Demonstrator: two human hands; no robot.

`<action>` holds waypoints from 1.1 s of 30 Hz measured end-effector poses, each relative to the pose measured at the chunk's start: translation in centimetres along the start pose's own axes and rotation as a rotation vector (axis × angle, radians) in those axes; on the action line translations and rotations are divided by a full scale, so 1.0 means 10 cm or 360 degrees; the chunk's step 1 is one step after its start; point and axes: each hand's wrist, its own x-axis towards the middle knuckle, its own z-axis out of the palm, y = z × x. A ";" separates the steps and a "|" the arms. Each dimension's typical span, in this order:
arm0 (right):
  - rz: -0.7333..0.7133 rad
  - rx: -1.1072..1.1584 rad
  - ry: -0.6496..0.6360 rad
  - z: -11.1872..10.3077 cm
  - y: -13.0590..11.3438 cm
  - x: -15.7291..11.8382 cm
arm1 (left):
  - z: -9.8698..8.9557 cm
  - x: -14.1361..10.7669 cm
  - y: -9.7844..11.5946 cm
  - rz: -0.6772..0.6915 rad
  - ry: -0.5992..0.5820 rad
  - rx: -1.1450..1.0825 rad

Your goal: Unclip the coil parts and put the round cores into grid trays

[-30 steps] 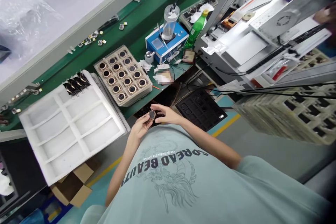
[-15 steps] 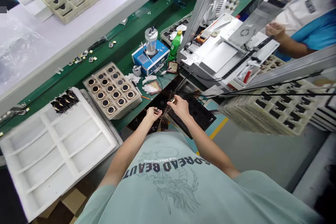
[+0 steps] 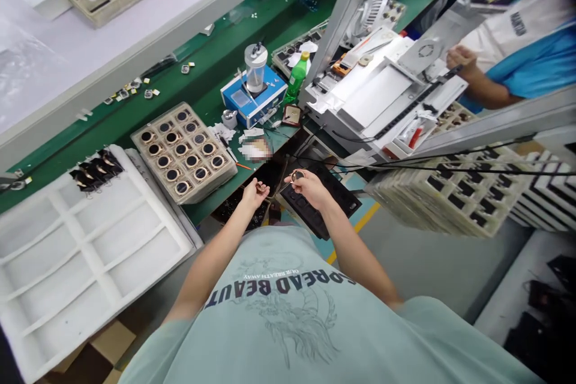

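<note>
My right hand (image 3: pixel 310 187) pinches a small round ringed part (image 3: pixel 297 176) above the corner of a black tray (image 3: pixel 333 192). To its left, my left hand (image 3: pixel 255 193) is half curled, palm turned up, near the edge of the green bench (image 3: pixel 211 201); whatever its fingers hold, if anything, is too small to name. A pale tray (image 3: pixel 139 143) with rows of round ringed parts lies on the bench, left of my left hand. Below my left hand, a dark bin (image 3: pixel 243 207) partly shows.
A white divided tray (image 3: pixel 96 252) with black clipped pieces lies at left. On the bench are a blue box (image 3: pixel 254 96), a green bottle (image 3: pixel 297 77) and an orange stick. A white machine (image 3: pixel 378 96), stacked trays (image 3: pixel 432 192) and a person's hand (image 3: pixel 463 61) are at right.
My right hand has turned, so the round part's face now shows. My left hand has moved slightly left, and the small item seen at its fingertips no longer shows clearly. The view has shifted a little.
</note>
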 end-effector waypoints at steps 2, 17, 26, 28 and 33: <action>-0.0054 -0.0149 -0.0113 0.15 -0.05 0.05 | -0.16 -0.23 0.00 0.0036 -0.0054 -0.0026; -0.1214 -0.1745 -0.0465 2.58 -0.71 1.25 | -1.63 -1.57 0.11 0.0821 -0.0147 0.0319; -0.1566 -0.2550 -0.0581 3.70 -0.91 1.99 | -2.06 -1.80 0.25 0.1028 -0.0030 0.0226; -0.1558 -0.2700 -0.0656 3.82 -0.84 2.04 | -2.14 -1.83 0.26 0.1023 -0.0004 0.0192; -0.1685 -0.2826 -0.0717 3.83 -0.61 1.98 | -2.35 -1.84 0.21 0.1042 0.0107 0.0063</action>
